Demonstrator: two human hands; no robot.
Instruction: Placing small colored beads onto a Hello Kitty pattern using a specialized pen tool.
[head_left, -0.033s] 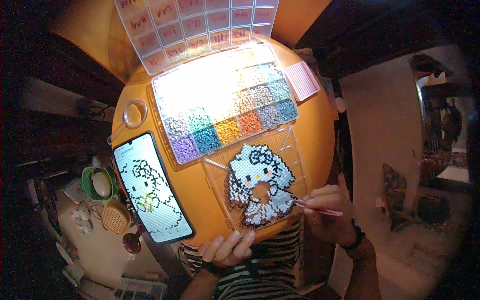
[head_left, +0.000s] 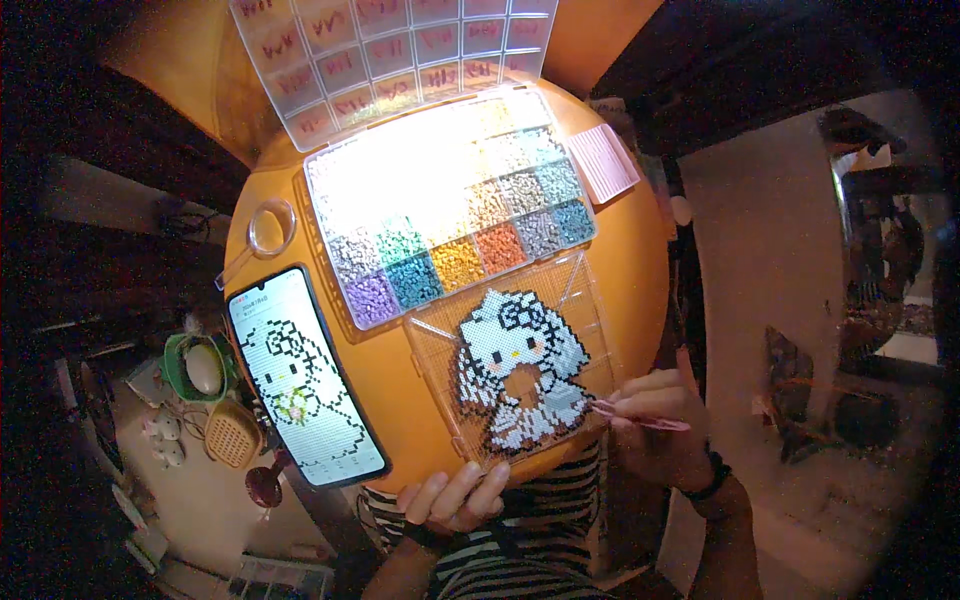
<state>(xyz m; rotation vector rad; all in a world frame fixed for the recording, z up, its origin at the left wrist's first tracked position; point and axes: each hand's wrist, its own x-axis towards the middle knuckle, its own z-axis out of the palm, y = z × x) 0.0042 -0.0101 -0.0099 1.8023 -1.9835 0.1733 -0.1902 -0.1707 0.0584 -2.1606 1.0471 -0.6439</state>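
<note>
A clear pegboard lies on the round orange table, carrying a bead picture of a white, black-outlined character with a bow. Around its middle is a gap without beads. My left hand is closed at the board's near edge, fingertips on the rim; the thumb is hidden. In my right hand, pinched between thumb and fingers, are pink tweezers, their tips at the right side of the picture's lower part. Whether the tips hold a bead is too small to tell.
Beyond the board stands an open bead box with colour-sorted compartments, partly washed out by glare, its lid raised. A phone showing a bead pattern lies left, below a clear round scoop. A pink ridged tray sits right of the box.
</note>
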